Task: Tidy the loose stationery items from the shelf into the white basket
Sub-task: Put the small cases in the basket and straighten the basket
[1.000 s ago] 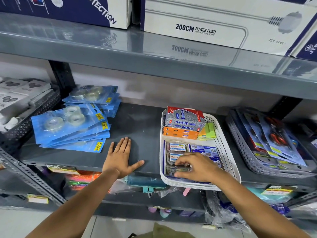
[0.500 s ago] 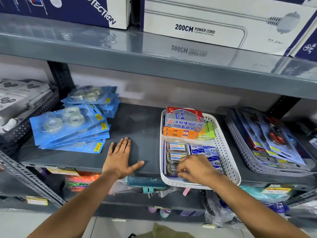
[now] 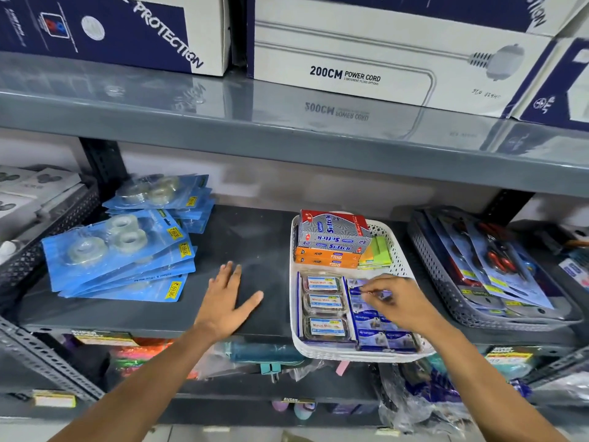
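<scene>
Readable print across two shelves of shop stock.

"200CM POWER CORD" on the white carton (image 3: 366,68) up top, mirrored in the glossy upper shelf (image 3: 287,122); "PROTECTION" slanting across the navy-and-white carton (image 3: 127,30) beside it. "Softek" in blue on the grey-and-red box (image 3: 333,232) at the back of the white basket (image 3: 400,250), "TRIO" on the orange boxes (image 3: 326,260) beneath it. "Maruti" on the labels of the small clear cases (image 3: 323,303) in the basket's front. Yellow price stickers reading "69.00" on the blue tape packs (image 3: 118,253). Other labels too small or blurred to read.
</scene>
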`<action>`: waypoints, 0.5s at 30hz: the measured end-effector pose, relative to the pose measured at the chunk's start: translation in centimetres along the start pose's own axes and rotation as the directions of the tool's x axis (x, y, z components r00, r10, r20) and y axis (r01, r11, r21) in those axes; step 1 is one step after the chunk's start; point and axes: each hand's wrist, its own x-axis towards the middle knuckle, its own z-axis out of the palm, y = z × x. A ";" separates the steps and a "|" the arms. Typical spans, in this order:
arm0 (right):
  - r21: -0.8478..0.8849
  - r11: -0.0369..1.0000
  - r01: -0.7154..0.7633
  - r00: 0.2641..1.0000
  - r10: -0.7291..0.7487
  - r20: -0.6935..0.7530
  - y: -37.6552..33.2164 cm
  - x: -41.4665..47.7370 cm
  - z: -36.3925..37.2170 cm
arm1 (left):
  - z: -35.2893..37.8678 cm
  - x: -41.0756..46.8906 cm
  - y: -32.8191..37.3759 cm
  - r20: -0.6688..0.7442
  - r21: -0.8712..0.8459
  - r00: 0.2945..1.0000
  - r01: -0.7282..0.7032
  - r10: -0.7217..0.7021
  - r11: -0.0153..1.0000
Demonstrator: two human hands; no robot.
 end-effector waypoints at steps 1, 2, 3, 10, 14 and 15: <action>-0.056 0.998 -0.034 0.999 0.033 -0.020 0.8 -0.3 -0.4 | -0.3 0.0 1.3 -0.046 -0.007 0.997 -0.066 0.065 0.998; -0.126 0.990 -0.067 0.998 0.068 0.000 1.3 -0.5 -0.6 | -0.6 -0.1 2.9 -0.089 0.034 0.986 -0.140 0.142 0.990; -0.178 0.979 -0.095 0.994 0.103 0.039 1.6 -0.8 -0.7 | -0.8 -0.2 4.7 -0.110 0.083 0.970 -0.209 0.218 0.974; -0.378 0.922 -0.090 0.929 0.214 0.302 1.5 -1.4 2.1 | 3.5 0.1 16.0 0.180 0.254 0.931 -0.356 0.318 0.899; -0.441 0.896 -0.048 0.920 0.211 0.330 2.3 -1.2 3.7 | 5.6 1.0 16.2 0.384 0.381 0.913 -0.289 0.135 0.878; -0.459 0.887 -0.041 0.920 0.213 0.330 2.4 -1.2 3.9 | 5.6 1.1 16.1 0.414 0.407 0.903 -0.301 0.120 0.863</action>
